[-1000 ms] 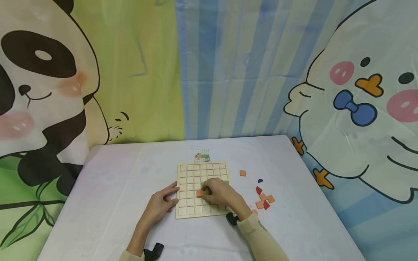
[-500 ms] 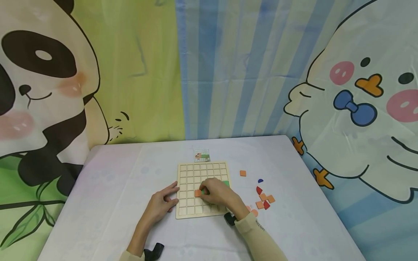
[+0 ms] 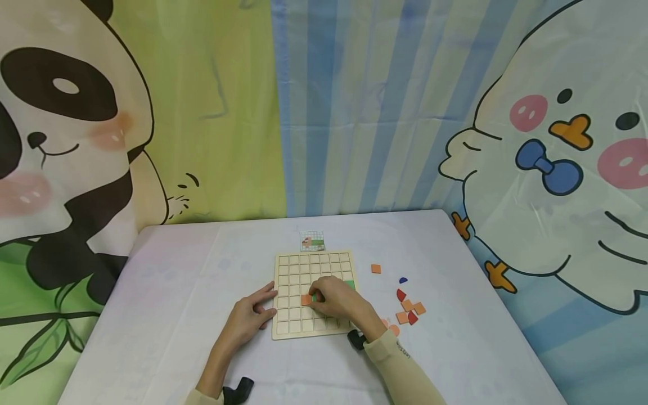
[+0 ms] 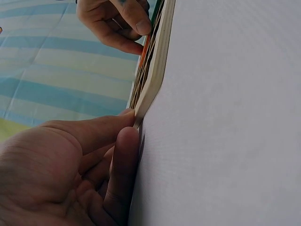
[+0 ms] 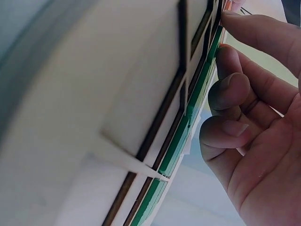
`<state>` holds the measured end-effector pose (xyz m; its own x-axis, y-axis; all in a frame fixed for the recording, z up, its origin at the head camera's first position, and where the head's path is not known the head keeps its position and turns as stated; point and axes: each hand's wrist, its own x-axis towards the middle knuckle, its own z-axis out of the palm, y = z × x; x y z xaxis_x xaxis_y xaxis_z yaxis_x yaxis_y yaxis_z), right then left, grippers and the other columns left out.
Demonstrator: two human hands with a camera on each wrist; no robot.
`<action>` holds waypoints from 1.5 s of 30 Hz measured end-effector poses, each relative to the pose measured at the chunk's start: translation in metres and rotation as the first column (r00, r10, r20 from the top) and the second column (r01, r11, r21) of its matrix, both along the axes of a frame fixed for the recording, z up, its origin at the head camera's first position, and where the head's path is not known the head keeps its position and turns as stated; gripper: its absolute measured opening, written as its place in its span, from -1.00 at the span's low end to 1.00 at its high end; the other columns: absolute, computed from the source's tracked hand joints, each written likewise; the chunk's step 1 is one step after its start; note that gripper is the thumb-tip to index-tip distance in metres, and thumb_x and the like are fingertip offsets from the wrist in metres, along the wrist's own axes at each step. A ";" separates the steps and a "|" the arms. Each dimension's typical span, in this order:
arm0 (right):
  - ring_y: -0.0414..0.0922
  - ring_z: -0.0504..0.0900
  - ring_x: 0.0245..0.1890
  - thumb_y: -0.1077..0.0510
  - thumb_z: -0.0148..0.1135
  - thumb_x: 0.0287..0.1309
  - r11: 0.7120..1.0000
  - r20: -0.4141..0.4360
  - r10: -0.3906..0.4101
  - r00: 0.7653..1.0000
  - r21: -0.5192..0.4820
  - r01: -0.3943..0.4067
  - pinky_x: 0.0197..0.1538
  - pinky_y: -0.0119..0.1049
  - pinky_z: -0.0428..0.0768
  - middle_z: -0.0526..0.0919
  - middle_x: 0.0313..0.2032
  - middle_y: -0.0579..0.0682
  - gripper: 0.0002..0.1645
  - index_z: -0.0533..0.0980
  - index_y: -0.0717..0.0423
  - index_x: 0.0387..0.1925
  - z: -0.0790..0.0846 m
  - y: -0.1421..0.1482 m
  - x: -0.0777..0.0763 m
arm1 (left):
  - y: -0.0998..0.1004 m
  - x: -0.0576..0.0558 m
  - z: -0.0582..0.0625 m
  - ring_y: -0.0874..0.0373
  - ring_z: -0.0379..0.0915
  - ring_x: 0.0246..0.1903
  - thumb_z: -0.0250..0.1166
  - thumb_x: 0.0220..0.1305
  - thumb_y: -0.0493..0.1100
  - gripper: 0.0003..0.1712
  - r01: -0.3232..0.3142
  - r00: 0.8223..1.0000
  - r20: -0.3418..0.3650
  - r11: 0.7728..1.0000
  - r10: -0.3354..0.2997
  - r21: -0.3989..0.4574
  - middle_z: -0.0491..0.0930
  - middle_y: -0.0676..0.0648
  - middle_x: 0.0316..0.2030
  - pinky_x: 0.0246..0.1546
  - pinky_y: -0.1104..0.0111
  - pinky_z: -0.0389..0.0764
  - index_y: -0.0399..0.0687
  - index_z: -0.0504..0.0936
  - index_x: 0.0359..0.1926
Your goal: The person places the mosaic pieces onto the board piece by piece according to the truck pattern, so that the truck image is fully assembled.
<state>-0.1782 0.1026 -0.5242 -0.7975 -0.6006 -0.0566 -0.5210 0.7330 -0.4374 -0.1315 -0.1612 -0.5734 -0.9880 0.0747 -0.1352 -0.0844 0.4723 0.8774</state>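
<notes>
A pale wooden grid board [image 3: 289, 285] lies on the table. My left hand [image 3: 246, 316] rests at its left edge; in the left wrist view the thumb and a finger of the left hand [image 4: 70, 160] touch its corner. My right hand [image 3: 336, 298] bends over the board's middle, thumb and index finger pinching an orange square tile [image 3: 306, 300] that sits at a grid cell. Those fingertips partly cover the tile. Green tiles [image 3: 350, 284] fill cells beside and under the right hand; a row of green tiles [image 5: 176, 136] shows in the right wrist view.
A small printed picture card [image 3: 312, 241] lies behind the board. To the right are loose pieces: a lone orange square [image 3: 376, 269], a blue half-round piece [image 3: 403, 280], red pieces [image 3: 401, 295], several orange squares [image 3: 419, 308] and peach round pieces [image 3: 394, 330].
My right hand has shifted slightly left along with the orange tile, then stayed still over the last half second. The left hand has kept its place at the board's edge.
</notes>
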 end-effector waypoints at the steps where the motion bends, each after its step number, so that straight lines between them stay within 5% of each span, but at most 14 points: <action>1: -0.36 0.47 -0.42 0.07 0.41 0.38 1.000 0.002 -0.001 1.000 0.002 0.001 -0.28 -0.48 0.52 0.70 -0.31 -0.16 -0.75 0.73 0.07 -0.01 0.000 0.000 0.000 | 0.000 0.000 0.000 0.20 0.51 -0.59 0.50 0.28 -0.28 -0.37 0.000 1.000 0.000 1.000 0.000 -0.001 0.48 0.12 0.51 -0.57 0.43 0.48 -0.02 0.64 0.37; 17: -0.32 0.45 -0.43 0.09 0.44 0.33 0.997 0.032 -0.052 0.998 -0.048 0.053 -0.28 -0.42 0.49 0.56 -0.45 -0.25 -0.79 0.74 0.07 -0.07 0.003 0.017 -0.003 | 0.001 0.000 0.000 0.19 0.52 -0.58 0.50 0.27 -0.30 -0.36 -0.008 1.000 0.000 1.000 0.008 0.004 0.48 0.11 0.51 -0.56 0.41 0.50 -0.03 0.64 0.37; 28: -0.27 0.50 -0.41 0.12 0.47 0.31 0.988 0.046 -0.135 0.990 -0.071 0.138 -0.29 -0.38 0.52 0.65 -0.39 -0.16 -0.70 0.73 0.19 0.01 0.008 0.052 -0.015 | 0.001 0.000 0.001 0.18 0.52 -0.58 0.50 0.27 -0.30 -0.37 -0.009 1.000 -0.001 1.000 0.009 0.001 0.47 0.10 0.51 -0.56 0.42 0.51 -0.04 0.64 0.36; 45: -0.19 0.51 -0.43 0.19 0.45 0.29 0.947 0.027 -0.317 0.948 -0.039 0.318 -0.30 -0.30 0.52 0.70 -0.35 -0.04 -0.69 0.72 0.24 0.01 0.015 0.105 -0.039 | 0.002 -0.001 0.002 0.18 0.52 -0.59 0.50 0.27 -0.30 -0.37 -0.016 1.000 -0.001 1.000 0.016 -0.006 0.47 0.10 0.51 -0.56 0.41 0.49 -0.03 0.65 0.36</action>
